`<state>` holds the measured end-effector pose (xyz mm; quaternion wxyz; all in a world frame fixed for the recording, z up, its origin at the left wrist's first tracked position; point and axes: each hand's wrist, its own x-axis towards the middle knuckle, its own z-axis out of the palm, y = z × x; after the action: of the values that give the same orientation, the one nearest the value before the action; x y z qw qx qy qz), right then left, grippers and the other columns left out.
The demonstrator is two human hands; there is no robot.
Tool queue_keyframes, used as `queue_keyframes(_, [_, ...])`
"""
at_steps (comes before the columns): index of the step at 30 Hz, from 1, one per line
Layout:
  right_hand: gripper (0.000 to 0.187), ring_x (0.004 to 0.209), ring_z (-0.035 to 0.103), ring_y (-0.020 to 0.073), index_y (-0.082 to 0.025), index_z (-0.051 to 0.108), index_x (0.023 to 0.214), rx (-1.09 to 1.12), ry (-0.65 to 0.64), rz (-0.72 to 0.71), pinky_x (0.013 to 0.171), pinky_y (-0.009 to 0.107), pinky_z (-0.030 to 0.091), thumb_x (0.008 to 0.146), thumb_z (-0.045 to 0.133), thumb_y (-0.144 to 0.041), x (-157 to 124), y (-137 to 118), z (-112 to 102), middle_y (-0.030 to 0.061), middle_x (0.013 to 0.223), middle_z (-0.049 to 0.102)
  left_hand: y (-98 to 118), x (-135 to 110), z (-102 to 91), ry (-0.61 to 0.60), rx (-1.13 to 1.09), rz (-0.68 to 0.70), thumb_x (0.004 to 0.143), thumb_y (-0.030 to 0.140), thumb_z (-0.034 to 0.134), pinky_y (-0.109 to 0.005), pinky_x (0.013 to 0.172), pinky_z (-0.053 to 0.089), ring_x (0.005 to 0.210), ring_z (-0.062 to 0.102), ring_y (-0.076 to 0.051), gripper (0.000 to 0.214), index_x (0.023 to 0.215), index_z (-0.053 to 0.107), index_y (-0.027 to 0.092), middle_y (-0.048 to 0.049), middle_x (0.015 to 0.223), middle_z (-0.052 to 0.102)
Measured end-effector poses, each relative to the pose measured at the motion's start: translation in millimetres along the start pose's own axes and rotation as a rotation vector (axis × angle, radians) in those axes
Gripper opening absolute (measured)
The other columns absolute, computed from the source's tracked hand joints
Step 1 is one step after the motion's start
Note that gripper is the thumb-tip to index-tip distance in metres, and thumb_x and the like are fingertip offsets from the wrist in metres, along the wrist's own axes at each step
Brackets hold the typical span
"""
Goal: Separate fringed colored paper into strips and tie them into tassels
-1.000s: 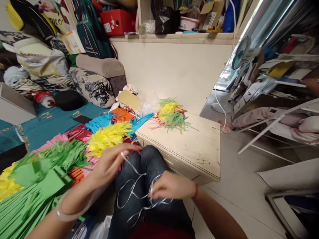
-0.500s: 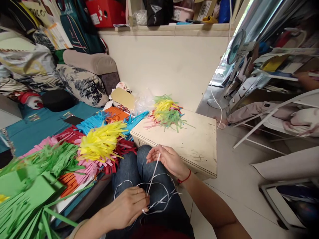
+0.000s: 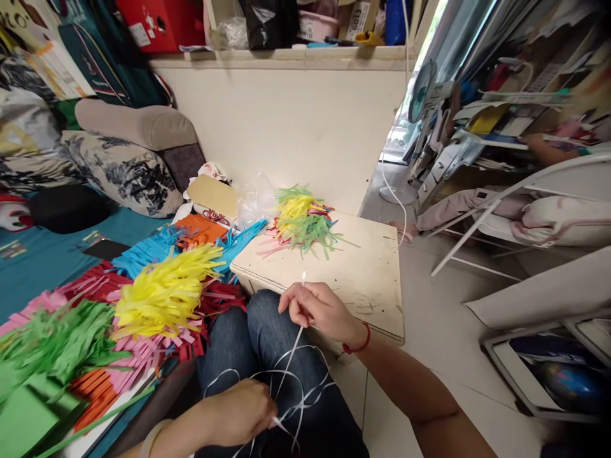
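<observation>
A thin white ribbon (image 3: 292, 351) runs in loose loops over my lap in blue jeans. My right hand (image 3: 319, 310) pinches its upper end just in front of the low cream table (image 3: 372, 280). My left hand (image 3: 241, 411) is closed on the ribbon lower down, near my knees. A bundle of fringed green, yellow and pink paper (image 3: 301, 221) lies on the table's far left corner, away from both hands.
Piles of fringed paper, yellow (image 3: 165, 290), green (image 3: 52, 340), blue, orange, pink and red, cover the teal mat at my left. Cushions (image 3: 128, 159) lean against the wall behind them. A fan (image 3: 420, 95), folding chairs and cluttered shelves stand on the tiled floor at right.
My left hand came down from the paper piles to my lap and closed on the ribbon. My right hand rose toward the table edge, drawing the ribbon taut. The view drifted right.
</observation>
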<state>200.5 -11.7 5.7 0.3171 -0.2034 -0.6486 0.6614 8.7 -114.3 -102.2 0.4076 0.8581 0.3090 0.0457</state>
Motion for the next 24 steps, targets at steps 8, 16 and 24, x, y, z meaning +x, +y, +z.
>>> queue_keyframes(8, [0.051,0.049,0.039,0.0058,-0.014,0.053,0.067,-0.23,-0.138,0.015,0.056,0.023,0.034,0.096,0.035,-0.051,6,-3,-16,-0.0046,0.052,0.044,42,34,-137.1,0.732,-0.794,-0.074,0.081,0.045,0.062,-0.017,0.04,0.029,0.041,0.039,-0.005,0.038,0.104,0.068,0.015,0.0053,0.052,0.047])
queue_keyframes(16, [0.041,0.051,0.039,0.0056,-0.012,0.056,0.08,-0.197,-0.078,0.162,0.052,0.02,0.031,0.09,0.048,-0.051,7,3,-57,-0.005,0.057,0.046,33,90,-146.2,0.843,-0.935,0.042,0.067,0.042,0.078,-0.017,0.039,0.022,0.043,0.034,-0.003,0.034,0.059,0.062,0.013,0.0042,0.055,0.043])
queue_keyframes(24, [0.028,0.092,0.062,0.0137,-0.014,0.062,0.113,-0.52,-0.273,0.162,0.082,0.027,0.048,0.089,0.056,-0.027,-32,3,-67,0.0092,0.105,0.068,-43,-8,-134.1,0.101,-0.147,-0.263,0.082,0.031,0.061,-0.025,0.061,0.044,0.065,0.06,-0.015,0.018,0.07,0.069,0.021,-0.0031,0.068,0.065])
